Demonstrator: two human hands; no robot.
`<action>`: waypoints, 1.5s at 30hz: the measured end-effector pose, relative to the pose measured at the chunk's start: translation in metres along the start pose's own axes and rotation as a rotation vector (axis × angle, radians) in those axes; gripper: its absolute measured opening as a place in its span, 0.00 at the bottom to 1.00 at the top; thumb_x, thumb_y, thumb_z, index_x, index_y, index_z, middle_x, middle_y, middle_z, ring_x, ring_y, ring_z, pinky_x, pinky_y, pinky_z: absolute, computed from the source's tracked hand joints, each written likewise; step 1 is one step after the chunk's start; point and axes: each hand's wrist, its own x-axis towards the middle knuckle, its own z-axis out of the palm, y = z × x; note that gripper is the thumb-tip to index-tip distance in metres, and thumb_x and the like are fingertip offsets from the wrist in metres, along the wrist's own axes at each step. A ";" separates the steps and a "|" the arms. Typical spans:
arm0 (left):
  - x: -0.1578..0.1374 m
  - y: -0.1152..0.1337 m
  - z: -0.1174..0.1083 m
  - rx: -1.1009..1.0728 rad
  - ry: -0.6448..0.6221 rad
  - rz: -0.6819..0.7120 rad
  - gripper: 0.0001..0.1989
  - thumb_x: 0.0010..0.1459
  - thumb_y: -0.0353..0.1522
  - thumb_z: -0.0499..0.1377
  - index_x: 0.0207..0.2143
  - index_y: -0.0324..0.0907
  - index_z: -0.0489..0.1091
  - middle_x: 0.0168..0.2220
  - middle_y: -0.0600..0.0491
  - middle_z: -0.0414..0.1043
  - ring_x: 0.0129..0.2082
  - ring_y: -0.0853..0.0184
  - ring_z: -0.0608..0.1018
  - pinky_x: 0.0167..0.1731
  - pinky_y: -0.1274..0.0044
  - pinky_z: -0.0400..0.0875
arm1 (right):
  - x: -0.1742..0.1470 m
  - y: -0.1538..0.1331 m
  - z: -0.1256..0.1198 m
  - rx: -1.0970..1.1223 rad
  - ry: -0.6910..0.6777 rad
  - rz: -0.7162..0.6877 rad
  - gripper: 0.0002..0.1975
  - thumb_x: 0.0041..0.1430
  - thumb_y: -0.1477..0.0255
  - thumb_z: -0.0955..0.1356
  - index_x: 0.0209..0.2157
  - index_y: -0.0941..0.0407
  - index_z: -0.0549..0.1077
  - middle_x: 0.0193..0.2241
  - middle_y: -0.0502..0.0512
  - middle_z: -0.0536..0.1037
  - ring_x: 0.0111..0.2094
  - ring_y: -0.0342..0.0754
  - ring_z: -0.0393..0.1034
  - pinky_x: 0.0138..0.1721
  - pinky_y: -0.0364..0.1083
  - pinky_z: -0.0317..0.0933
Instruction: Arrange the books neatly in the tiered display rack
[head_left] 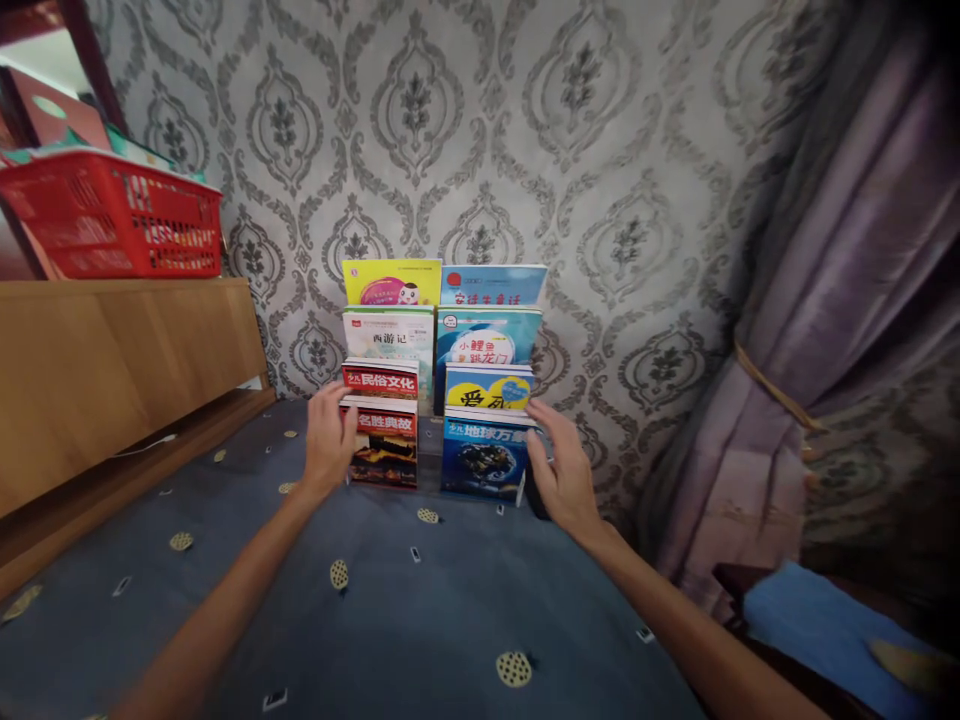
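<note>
Two columns of books stand upright in stepped rows against the wall. At the front left is a red-topped book (385, 450), with another red book (382, 380) behind it. The front right holds a blue book (484, 460) with a yellow-and-blue book (487, 390) behind. My left hand (328, 440) is at the left edge of the red books, thumb near the front cover and fingers apart. Against the right edge of the blue book rests my right hand (564, 470), its fingers apart. A dark object (535, 490) shows partly beneath it. What supports the books is mostly hidden.
Taller books, a yellow one (390, 280) and a light blue one (491, 285), rise at the back. Dark patterned bedding (420, 620) lies below. To the left, a red basket (150, 215) sits on a wooden cabinet (135, 340). A purple curtain (795, 360) hangs right, above blue cloth (817, 630).
</note>
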 end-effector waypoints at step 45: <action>0.117 0.077 0.092 0.108 -0.291 0.474 0.22 0.68 0.25 0.45 0.61 0.37 0.64 0.62 0.39 0.67 0.64 0.56 0.68 0.67 0.61 0.58 | 0.123 0.057 0.029 -0.012 0.090 0.061 0.32 0.69 0.58 0.57 0.69 0.56 0.53 0.67 0.69 0.63 0.65 0.61 0.62 0.63 0.65 0.60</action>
